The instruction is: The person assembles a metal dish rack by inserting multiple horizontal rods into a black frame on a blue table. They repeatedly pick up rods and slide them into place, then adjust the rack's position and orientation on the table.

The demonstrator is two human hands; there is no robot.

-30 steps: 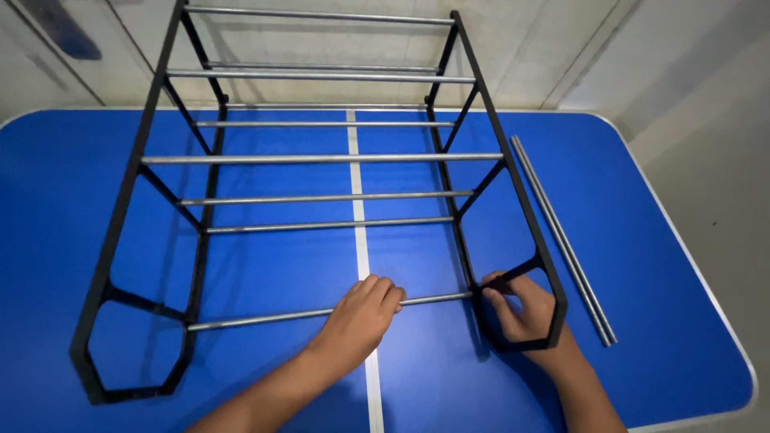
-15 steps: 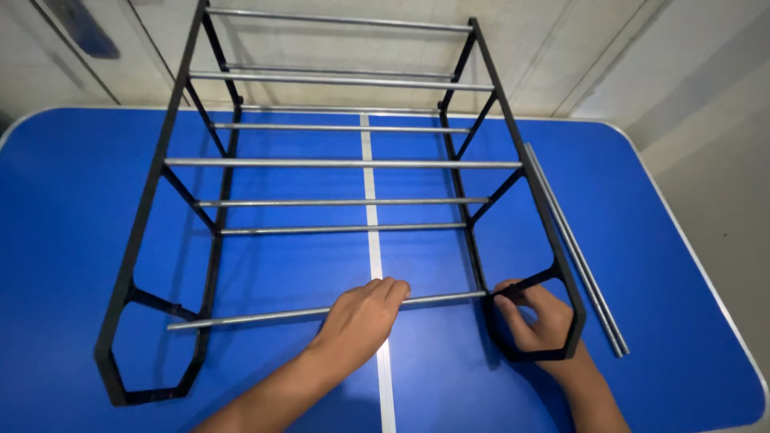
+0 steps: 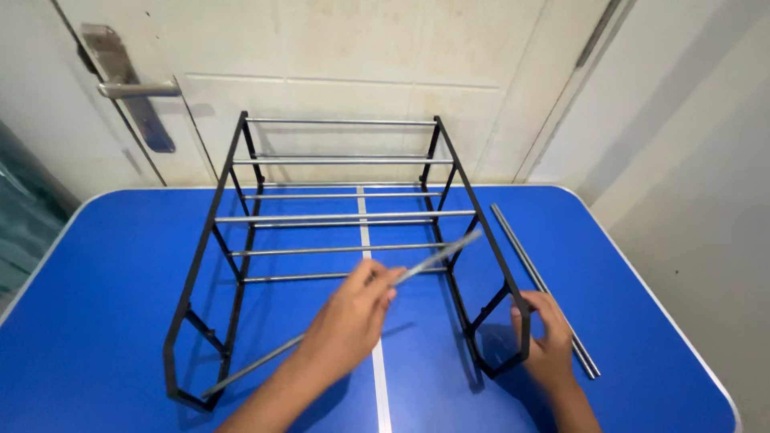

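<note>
We work at a blue table point(image 3: 104, 273) with a white stripe down its middle and a pale rim; beyond its far edge stands a cream panelled door point(image 3: 345, 56) with one metal lever handle point(image 3: 132, 90), and a plain white wall runs off to the right.

On the table sits one black metal rack frame point(image 3: 241, 232), lying with its two side pieces upright and silver rods spanning between them — we count about seven rods fixed across, though the far ones overlap and the count is not sure. One more silver rod point(image 3: 545, 289) lies loose on the table just right of the frame.

Our left hand point(image 3: 349, 321) is in front of the frame's middle, fingers closed around a single loose rod point(image 3: 257, 365) held at a slant — its low end near the frame's front left corner, its high end blurred near the right side piece. Our right hand point(image 3: 549, 341) grips the frame's front right corner, fingers wrapped on the black bar.
</note>
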